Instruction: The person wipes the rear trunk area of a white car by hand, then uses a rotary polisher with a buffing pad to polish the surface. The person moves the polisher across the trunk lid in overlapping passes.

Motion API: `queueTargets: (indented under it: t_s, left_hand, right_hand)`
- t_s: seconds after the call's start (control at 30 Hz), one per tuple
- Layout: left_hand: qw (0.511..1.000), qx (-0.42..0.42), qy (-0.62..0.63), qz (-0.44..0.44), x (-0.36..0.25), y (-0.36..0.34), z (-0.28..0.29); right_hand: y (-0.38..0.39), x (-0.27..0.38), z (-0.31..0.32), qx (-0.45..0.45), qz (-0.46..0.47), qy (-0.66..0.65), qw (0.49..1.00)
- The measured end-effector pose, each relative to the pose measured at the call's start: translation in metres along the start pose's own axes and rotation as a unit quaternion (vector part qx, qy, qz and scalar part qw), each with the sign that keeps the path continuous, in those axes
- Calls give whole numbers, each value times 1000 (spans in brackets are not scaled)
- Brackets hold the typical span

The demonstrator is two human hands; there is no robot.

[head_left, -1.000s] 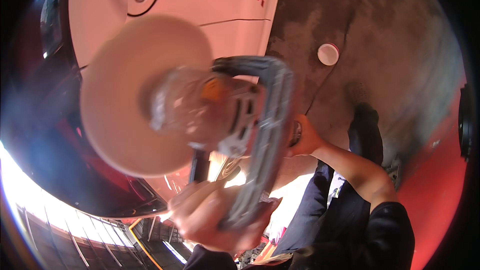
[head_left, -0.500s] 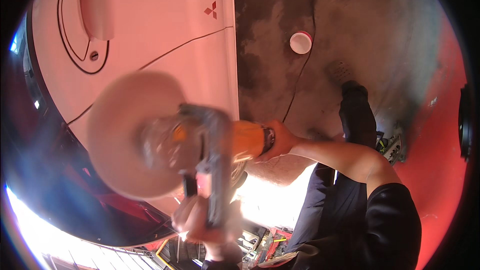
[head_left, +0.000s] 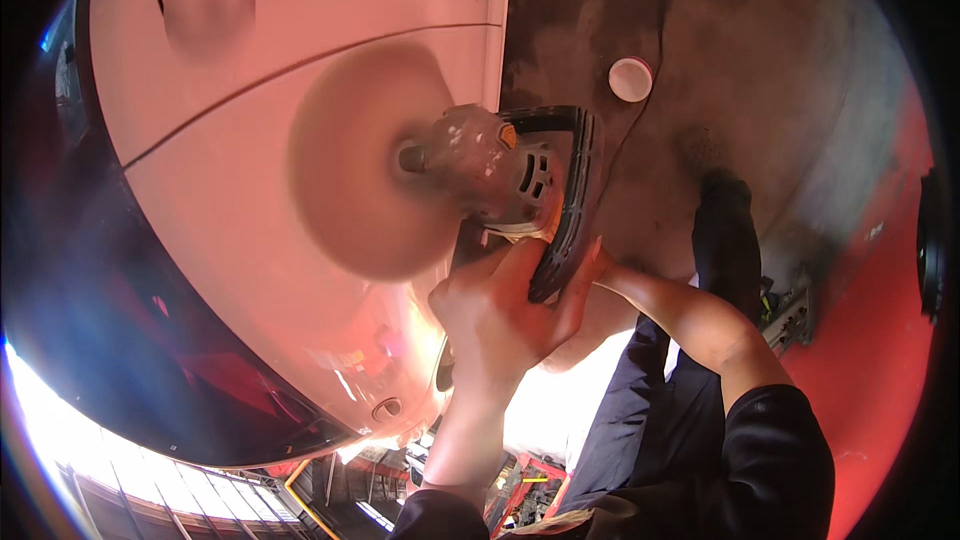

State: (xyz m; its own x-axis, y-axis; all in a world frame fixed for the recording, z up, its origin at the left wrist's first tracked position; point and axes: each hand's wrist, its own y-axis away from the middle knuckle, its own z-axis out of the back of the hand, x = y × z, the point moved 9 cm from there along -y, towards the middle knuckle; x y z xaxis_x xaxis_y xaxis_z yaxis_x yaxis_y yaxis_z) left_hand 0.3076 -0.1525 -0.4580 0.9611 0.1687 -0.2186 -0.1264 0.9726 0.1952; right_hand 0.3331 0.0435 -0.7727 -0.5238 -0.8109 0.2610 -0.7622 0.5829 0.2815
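A rotary polisher (head_left: 490,170) with a grey head and a black loop handle is held between both hands. Its round pad (head_left: 350,170) is a blur, over a pale car panel (head_left: 230,220); whether they touch I cannot tell. My left hand (head_left: 495,310) wraps the lower end of the loop handle, fingers closed. Behind that handle, my right hand (head_left: 602,268) is mostly hidden. It is closed at the rear of the polisher body, where the half-second-earlier frame shows it gripping the orange part.
Beyond the panel's right edge, a white and red tub (head_left: 630,80) stands on the stained floor beside a dark cable (head_left: 658,25). My leg (head_left: 725,225) is at right, near a red surface (head_left: 880,290). The car's dark glass (head_left: 150,340) curves along the left.
The polisher and both hands have moved up and to the right across the panel, the tool turning so its loop handle leans. The whole view has shifted slightly too.
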Motion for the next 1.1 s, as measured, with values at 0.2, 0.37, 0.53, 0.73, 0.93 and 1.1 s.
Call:
queueTargets:
  t_s: [0.2,0.37,0.53,0.73,0.93,1.1]
  left_hand:
    - [1000,-17,-6,10,23,59,10]
    - [999,-19,-23,-28,51,121,8]
    - [998,-36,-28,-45,85,190,-8]
    - [997,-23,-56,-37,123,245,-42]
    - [999,26,-22,5,144,237,-70]
    - [999,-11,36,-18,117,187,-89]
  right_hand:
    - [25,-30,3,-112,29,98,988]
    - [56,-33,2,-136,-16,278,951]
    - [63,-55,-12,-23,-10,293,956]
    - [83,-107,17,-11,-53,375,925]
    - [95,-122,53,-21,-141,408,902]
    - [95,-93,80,-69,-86,330,937]
